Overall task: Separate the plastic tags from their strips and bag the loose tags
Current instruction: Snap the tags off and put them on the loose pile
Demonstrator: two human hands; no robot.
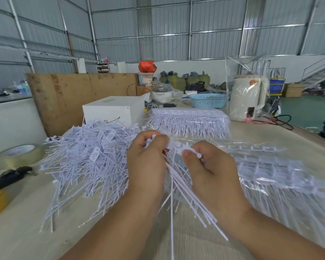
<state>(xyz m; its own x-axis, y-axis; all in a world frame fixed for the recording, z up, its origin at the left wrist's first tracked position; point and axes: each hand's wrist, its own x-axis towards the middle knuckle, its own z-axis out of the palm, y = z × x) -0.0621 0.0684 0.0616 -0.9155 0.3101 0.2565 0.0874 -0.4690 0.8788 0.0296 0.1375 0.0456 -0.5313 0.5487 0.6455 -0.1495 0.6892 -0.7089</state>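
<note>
Hands: left hand [148, 162] and right hand [210, 166] both pinch a white plastic tag strip [178, 147].
Risk: thin tails may tangle, scattering loose tags.

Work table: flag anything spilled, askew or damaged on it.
Nothing looks damaged. The heap of loose white plastic tags sprawls untidily, with stray tags reaching towards the table's near edge. Both the left hand and the right hand grip a white tag strip.
</note>
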